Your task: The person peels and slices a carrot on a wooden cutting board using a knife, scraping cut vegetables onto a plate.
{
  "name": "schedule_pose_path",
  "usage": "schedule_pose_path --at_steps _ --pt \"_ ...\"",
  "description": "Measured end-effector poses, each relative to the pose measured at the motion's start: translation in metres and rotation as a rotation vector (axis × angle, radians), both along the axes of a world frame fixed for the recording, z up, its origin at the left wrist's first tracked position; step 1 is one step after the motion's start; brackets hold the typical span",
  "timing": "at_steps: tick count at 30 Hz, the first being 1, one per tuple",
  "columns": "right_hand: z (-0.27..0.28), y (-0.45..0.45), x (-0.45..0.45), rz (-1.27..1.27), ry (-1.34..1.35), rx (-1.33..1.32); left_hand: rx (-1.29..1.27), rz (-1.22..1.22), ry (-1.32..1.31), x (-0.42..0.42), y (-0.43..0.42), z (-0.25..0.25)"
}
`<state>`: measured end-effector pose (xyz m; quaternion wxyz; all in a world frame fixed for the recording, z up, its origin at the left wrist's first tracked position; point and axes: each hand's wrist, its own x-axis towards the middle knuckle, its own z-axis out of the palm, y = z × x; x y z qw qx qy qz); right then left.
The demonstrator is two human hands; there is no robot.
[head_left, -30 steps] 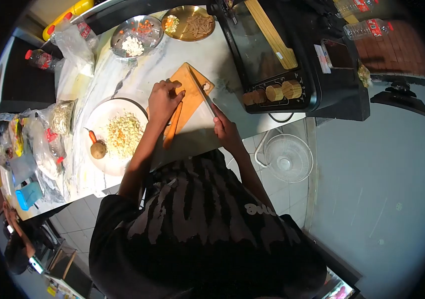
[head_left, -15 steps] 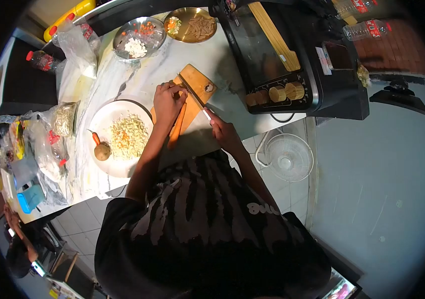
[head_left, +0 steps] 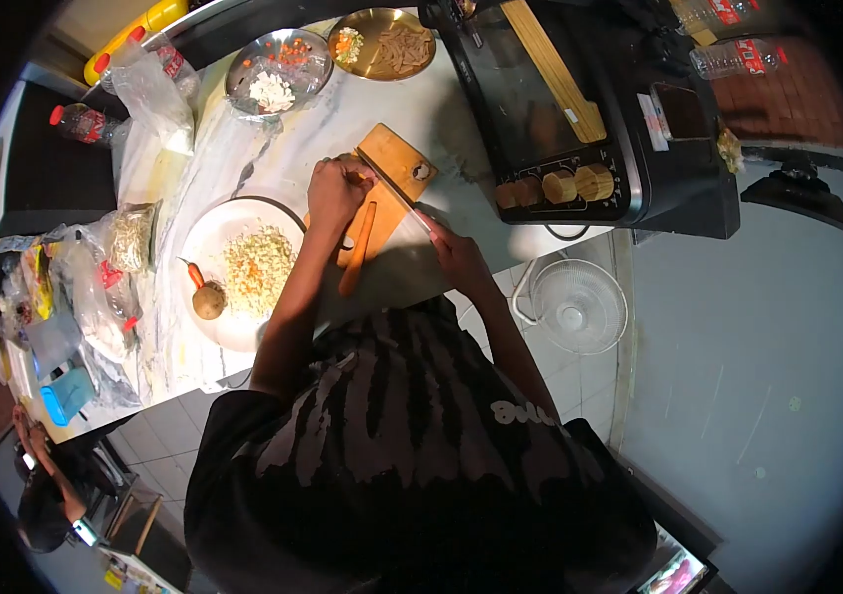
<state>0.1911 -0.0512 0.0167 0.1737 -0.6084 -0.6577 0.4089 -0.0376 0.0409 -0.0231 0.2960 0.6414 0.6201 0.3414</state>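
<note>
Cutting, apparently: right hand [head_left: 460,259] clamped on knife [head_left: 392,186], left hand [head_left: 336,196] bunched, contents unclear; carrot [head_left: 357,255] between hands; next move wants finger clearance.

Bright surface [head_left: 212,183], dim surroundings, strong wide-angle bend.
Light falls hardest on its left and middle, where the white plate [head_left: 202,236] looks nearly washed out. Soft shadows lie right of the cutting board [head_left: 389,148] and along the near edge. The steel plate [head_left: 311,87] carries glints, and a dark glass panel [head_left: 506,94] gives back a dull grey reflection. The black shirt [head_left: 421,525] sinks into shade with little detail, while a screen [head_left: 677,576] glows at lower right. Corners fall to black, straight lines bow near the edges, and the left hand [head_left: 334,195] is small and slightly soft.
</note>
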Motion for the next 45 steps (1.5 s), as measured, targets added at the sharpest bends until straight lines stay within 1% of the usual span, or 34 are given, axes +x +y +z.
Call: schedule_pose_path --at_steps 1,2,3,4,5,7,8,10,12,15,17,19,21,23,25,28,29,31,34,35,37,41,43,44,45 --pt "0.001 0.000 0.001 0.008 -0.035 -0.012 -0.003 -0.005 0.002 0.000 0.002 -0.002" --pt "0.002 0.001 0.001 0.003 -0.034 -0.015 -0.054 -0.017 -0.106 0.000 0.004 -0.003" --pt "0.002 0.003 0.001 0.027 -0.143 -0.010 -0.105 -0.028 -0.213 0.000 0.005 -0.005" --pt "0.002 0.005 0.000 0.054 -0.252 0.000 -0.102 -0.029 -0.212 -0.001 0.006 -0.005" --pt "0.002 0.005 -0.001 0.054 -0.250 0.003 -0.131 -0.008 -0.172 -0.003 0.007 -0.006" --pt "0.000 0.005 -0.001 0.025 -0.107 0.039 -0.157 0.017 -0.131 -0.005 0.009 -0.005" --pt "-0.001 0.004 -0.001 0.026 -0.104 0.040 -0.142 0.018 -0.136 -0.005 0.009 -0.005" --pt "-0.002 -0.001 0.002 -0.008 0.018 0.056 -0.125 0.019 -0.140 -0.006 0.012 -0.010" --pt "-0.002 -0.005 0.004 -0.024 0.021 0.025 -0.149 -0.032 -0.190 -0.010 0.016 -0.018" --pt "0.003 -0.008 0.005 -0.035 0.010 -0.046 -0.146 -0.043 -0.264 -0.013 0.018 -0.021" --pt "0.000 -0.009 0.005 -0.029 -0.005 -0.086 -0.135 -0.054 -0.254 -0.013 0.018 -0.021" --pt "-0.012 -0.011 0.004 -0.019 0.082 0.099 -0.124 -0.064 -0.243 -0.014 0.018 -0.015" --pt "-0.016 -0.012 0.005 -0.018 0.093 0.100 -0.204 -0.046 -0.313 -0.013 0.017 -0.010" --pt "-0.013 -0.012 0.004 -0.019 0.103 0.102 -0.194 -0.046 -0.304 -0.012 0.018 -0.013" --pt "-0.002 -0.010 0.002 -0.022 0.019 -0.025 -0.189 -0.044 -0.297 -0.013 0.017 -0.015" --pt "0.002 -0.008 0.004 -0.009 0.013 -0.072 -0.183 -0.047 -0.304 -0.013 0.017 -0.017" --pt "-0.001 -0.007 0.005 -0.009 0.013 -0.075 -0.187 -0.043 -0.278 -0.013 0.017 -0.017" --pt "-0.010 -0.005 0.008 -0.013 0.107 -0.007 -0.185 -0.045 -0.248 -0.013 0.019 -0.019" --pt "-0.018 -0.005 0.010 -0.020 0.047 -0.010 -0.168 -0.035 -0.160 -0.013 0.019 -0.017" --pt "-0.019 -0.007 0.010 -0.023 0.052 -0.012 -0.190 -0.026 -0.178 -0.013 0.019 -0.016" --pt "-0.016 -0.010 0.006 -0.024 -0.045 0.087 -0.215 -0.022 -0.194 -0.013 0.018 -0.017" --pt "-0.011 -0.011 0.001 -0.043 -0.037 0.126 -0.217 -0.027 -0.261 -0.012 0.020 -0.019" --pt "-0.011 -0.012 0.000 -0.072 0.031 0.087 -0.220 -0.039 -0.286 -0.014 0.020 -0.021" --pt "-0.012 -0.013 0.000 -0.075 0.034 0.086 -0.255 -0.043 -0.390 -0.014 0.020 -0.022" --pt "-0.013 -0.012 0.000 -0.089 0.095 0.106 -0.288 -0.047 -0.495 -0.014 0.021 -0.026"
